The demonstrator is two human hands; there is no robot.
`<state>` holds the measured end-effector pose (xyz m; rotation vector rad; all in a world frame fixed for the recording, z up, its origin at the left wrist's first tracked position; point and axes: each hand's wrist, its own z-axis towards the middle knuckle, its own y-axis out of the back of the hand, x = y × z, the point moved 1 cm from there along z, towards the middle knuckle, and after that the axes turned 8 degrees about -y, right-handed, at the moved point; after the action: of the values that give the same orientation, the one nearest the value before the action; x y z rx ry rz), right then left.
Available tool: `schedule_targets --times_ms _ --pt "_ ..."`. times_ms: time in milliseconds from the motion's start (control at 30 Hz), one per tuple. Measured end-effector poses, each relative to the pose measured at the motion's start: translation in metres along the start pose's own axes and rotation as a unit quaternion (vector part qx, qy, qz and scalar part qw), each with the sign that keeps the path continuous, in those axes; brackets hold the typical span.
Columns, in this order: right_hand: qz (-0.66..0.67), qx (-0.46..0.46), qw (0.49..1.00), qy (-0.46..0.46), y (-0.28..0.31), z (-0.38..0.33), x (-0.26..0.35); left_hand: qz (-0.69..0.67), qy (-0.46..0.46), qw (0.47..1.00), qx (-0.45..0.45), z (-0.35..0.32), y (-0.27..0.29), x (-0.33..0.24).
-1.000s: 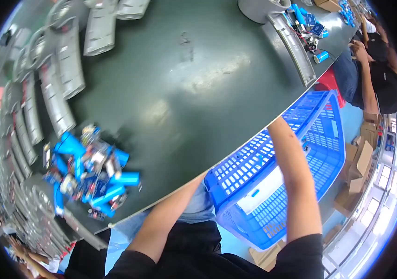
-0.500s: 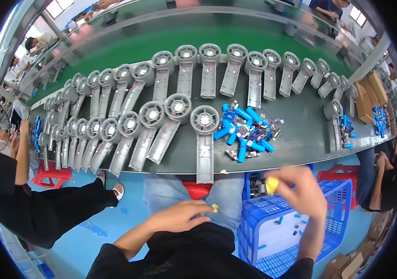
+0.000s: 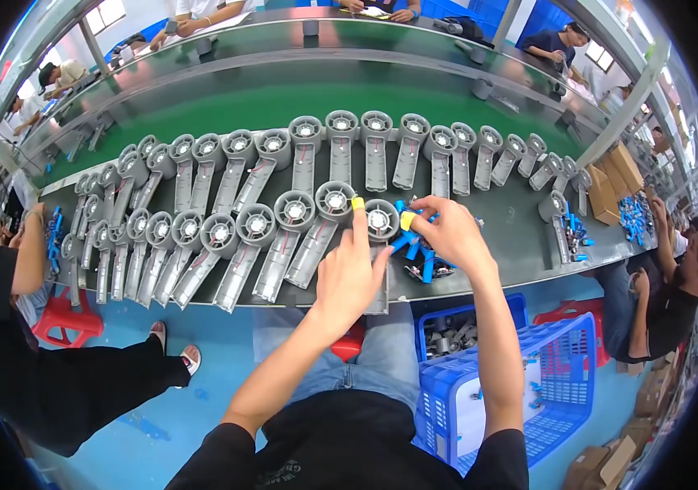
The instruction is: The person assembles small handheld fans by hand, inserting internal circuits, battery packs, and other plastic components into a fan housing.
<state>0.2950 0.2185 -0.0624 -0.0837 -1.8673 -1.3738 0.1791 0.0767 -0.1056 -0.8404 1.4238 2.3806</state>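
Note:
My left hand is over the handle of the nearest grey fan housing. Its index finger, capped with a yellow finger cot, points away from me, and the thumb stands apart. That housing lies open side up, its handle mostly hidden by the hand. Just to its right, my right hand is bent down over a pile of blue battery cells with wires and small circuit boards. Its fingers are curled in, one tip wearing a yellow cot. What they grip is hidden; the hand covers much of the pile.
Two rows of open grey fan housings line the dark bench. Below its edge stand blue crates. Red stools flank me, with people seated left and right. Cardboard boxes lie at the right, and a green conveyor runs behind.
Both hands have risen from near my lap and the crate to the bench, the left to the nearest housing, the right to the battery pile. My view has tilted up slightly.

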Motion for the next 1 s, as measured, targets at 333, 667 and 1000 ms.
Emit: schedule_targets --times_ms 333,667,1000 --pt "0.072 -0.106 0.989 -0.069 0.028 -0.02 -0.063 -0.207 -0.06 0.975 -0.054 0.01 -0.04 -0.004" --pt "0.42 -0.082 0.904 -0.021 0.073 -0.038 -0.057 -0.228 0.008 0.973 -0.044 0.006 -0.023 -0.006" --pt "0.567 0.195 0.8 0.01 0.027 -0.05 0.008 -0.233 -0.217 0.937 -0.146 0.013 0.056 -0.019"
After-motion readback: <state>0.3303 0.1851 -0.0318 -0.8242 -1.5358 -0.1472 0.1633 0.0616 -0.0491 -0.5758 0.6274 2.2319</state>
